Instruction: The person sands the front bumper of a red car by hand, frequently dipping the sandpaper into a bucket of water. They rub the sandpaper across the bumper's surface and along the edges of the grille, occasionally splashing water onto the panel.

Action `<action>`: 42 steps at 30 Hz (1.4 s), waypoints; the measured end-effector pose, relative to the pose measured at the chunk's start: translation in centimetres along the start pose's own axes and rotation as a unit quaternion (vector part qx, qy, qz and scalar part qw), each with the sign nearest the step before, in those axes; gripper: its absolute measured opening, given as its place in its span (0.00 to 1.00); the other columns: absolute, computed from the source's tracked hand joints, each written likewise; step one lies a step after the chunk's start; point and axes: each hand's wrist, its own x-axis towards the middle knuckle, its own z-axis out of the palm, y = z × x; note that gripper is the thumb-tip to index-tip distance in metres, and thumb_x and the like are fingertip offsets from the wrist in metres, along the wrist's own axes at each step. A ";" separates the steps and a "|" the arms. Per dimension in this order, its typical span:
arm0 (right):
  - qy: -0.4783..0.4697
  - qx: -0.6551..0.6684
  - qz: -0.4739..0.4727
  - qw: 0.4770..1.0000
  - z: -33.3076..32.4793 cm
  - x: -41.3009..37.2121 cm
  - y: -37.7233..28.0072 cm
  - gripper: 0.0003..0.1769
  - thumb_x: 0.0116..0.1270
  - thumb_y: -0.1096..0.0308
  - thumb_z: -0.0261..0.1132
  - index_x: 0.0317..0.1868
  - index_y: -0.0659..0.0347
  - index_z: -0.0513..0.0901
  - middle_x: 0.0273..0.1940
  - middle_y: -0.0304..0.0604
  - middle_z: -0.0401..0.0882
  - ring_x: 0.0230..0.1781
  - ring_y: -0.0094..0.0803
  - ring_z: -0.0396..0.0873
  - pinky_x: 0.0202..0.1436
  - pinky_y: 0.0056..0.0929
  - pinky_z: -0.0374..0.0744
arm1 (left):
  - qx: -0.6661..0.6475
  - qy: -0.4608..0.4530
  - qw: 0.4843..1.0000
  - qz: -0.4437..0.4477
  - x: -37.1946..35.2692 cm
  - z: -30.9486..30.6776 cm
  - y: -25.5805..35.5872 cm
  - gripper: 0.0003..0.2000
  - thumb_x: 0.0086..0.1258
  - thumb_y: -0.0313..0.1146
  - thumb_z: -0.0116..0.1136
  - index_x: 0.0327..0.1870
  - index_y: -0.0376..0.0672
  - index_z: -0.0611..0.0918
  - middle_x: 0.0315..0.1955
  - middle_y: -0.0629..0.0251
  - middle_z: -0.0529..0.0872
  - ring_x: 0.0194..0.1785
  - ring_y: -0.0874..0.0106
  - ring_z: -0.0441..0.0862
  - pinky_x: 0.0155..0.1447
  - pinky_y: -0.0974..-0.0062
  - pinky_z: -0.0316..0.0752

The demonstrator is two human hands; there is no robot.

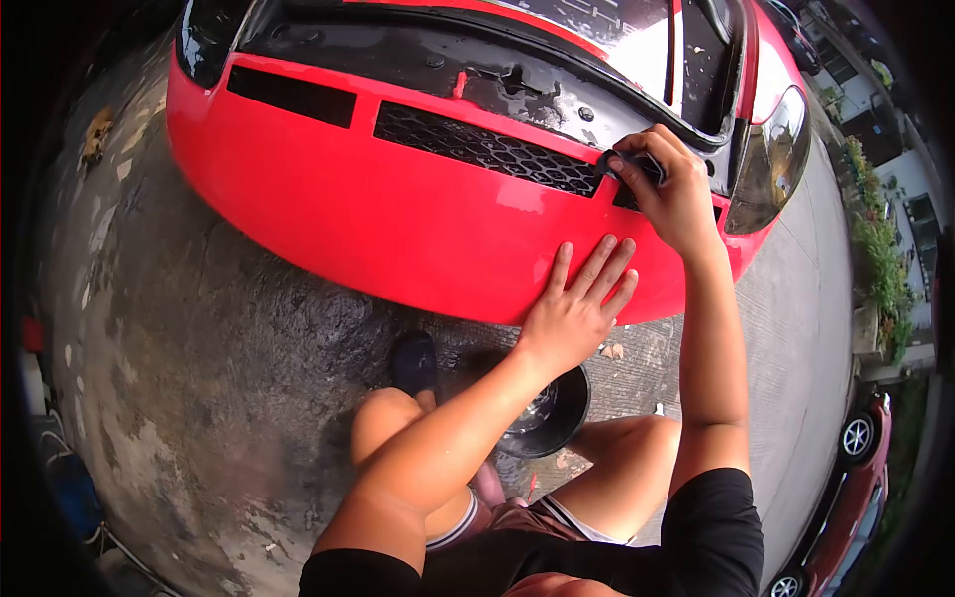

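Note:
The red front bumper (pixel 398 219) of a car fills the upper middle of the view, with a black honeycomb grille (pixel 477 144) set in it. My left hand (pixel 572 308) lies flat on the lower bumper, fingers spread, holding nothing. Higher up, at the grille's right end, my right hand (pixel 681 184) pinches a small black pad (pixel 609 162) against the red divider between the openings. Much of the pad is hidden by my fingers, and I cannot make out its exact kind. Beside the hand is the right headlight (pixel 771 164).
Below my left forearm, a black bucket (pixel 572 418) stands between my legs on wet concrete (pixel 249 328). The hood is raised, showing the black panel (pixel 398 55) behind the bumper. A dark red car (pixel 846 517) and plants (pixel 875 249) are to the right.

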 end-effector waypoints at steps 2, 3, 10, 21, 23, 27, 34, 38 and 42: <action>-0.018 0.011 -0.006 1.000 0.9 1.2 -0.1 0.11 0.67 0.68 0.78 0.45 0.63 0.89 0.40 0.47 0.87 0.41 0.48 0.87 0.46 0.41 0.82 | 0.007 0.018 1.000 -0.002 0.0 0.7 0.1 0.35 0.67 0.47 0.69 0.77 0.51 0.75 0.88 0.55 0.54 0.91 0.55 0.49 0.85 0.26 0.36; -0.026 0.016 -0.009 0.999 1.5 1.8 -0.2 0.11 0.66 0.67 0.79 0.44 0.62 0.90 0.40 0.46 0.87 0.42 0.47 0.86 0.46 0.42 0.82 | 0.011 0.026 1.000 -0.003 0.0 1.1 0.1 0.35 0.67 0.47 0.68 0.77 0.52 0.75 0.88 0.55 0.54 0.91 0.55 0.49 0.85 0.27 0.35; -0.052 0.033 -0.047 0.997 4.3 5.6 -2.2 0.14 0.66 0.60 0.79 0.41 0.63 0.89 0.37 0.46 0.85 0.42 0.49 0.81 0.47 0.43 0.80 | 0.042 0.012 0.999 -0.012 0.2 1.5 0.6 0.36 0.70 0.51 0.63 0.79 0.54 0.71 0.89 0.56 0.54 0.91 0.54 0.46 0.84 0.25 0.34; -0.048 0.013 -0.118 0.992 5.5 7.4 -3.3 0.14 0.64 0.59 0.80 0.40 0.59 0.87 0.37 0.42 0.85 0.41 0.45 0.80 0.47 0.41 0.74 | 0.019 -0.016 0.999 -0.026 0.6 1.5 1.1 0.38 0.66 0.56 0.69 0.77 0.55 0.71 0.88 0.56 0.55 0.91 0.51 0.43 0.82 0.22 0.36; -0.078 -0.022 -0.061 0.995 2.4 4.3 0.0 0.13 0.64 0.60 0.80 0.38 0.60 0.87 0.35 0.40 0.85 0.41 0.43 0.79 0.49 0.41 0.72 | 0.033 -0.003 0.999 -0.016 0.4 1.3 0.9 0.39 0.66 0.58 0.69 0.77 0.55 0.73 0.89 0.56 0.53 0.91 0.52 0.44 0.82 0.22 0.36; -0.085 -0.016 -0.139 0.987 3.5 6.4 -1.7 0.13 0.64 0.59 0.80 0.37 0.58 0.87 0.34 0.39 0.84 0.41 0.41 0.79 0.49 0.41 0.71 | 0.044 -0.010 0.999 -0.003 0.3 1.2 0.8 0.40 0.67 0.60 0.67 0.79 0.54 0.72 0.89 0.55 0.50 0.92 0.51 0.42 0.82 0.21 0.34; -0.090 0.029 -0.113 0.989 3.0 5.9 -0.5 0.13 0.63 0.62 0.80 0.38 0.61 0.87 0.35 0.45 0.84 0.40 0.47 0.83 0.46 0.43 0.79 | 0.066 -0.038 0.997 -0.024 0.6 0.7 1.5 0.43 0.67 0.64 0.65 0.83 0.58 0.69 0.90 0.55 0.47 0.92 0.50 0.40 0.82 0.21 0.33; -0.100 -0.004 -0.128 0.987 2.9 6.9 -1.6 0.12 0.61 0.63 0.81 0.35 0.60 0.88 0.34 0.43 0.84 0.39 0.44 0.81 0.47 0.41 0.77 | 0.082 -0.042 0.996 -0.014 0.7 0.7 1.3 0.45 0.67 0.64 0.65 0.84 0.59 0.68 0.90 0.56 0.47 0.92 0.50 0.39 0.82 0.21 0.34; -0.044 -0.040 -0.233 0.971 10.7 14.0 -7.7 0.15 0.65 0.55 0.78 0.41 0.57 0.87 0.36 0.38 0.85 0.44 0.42 0.84 0.48 0.43 0.77 | 0.101 -0.043 0.994 0.004 0.3 1.9 1.4 0.39 0.73 0.59 0.60 0.84 0.55 0.69 0.86 0.54 0.59 0.90 0.46 0.47 0.82 0.20 0.39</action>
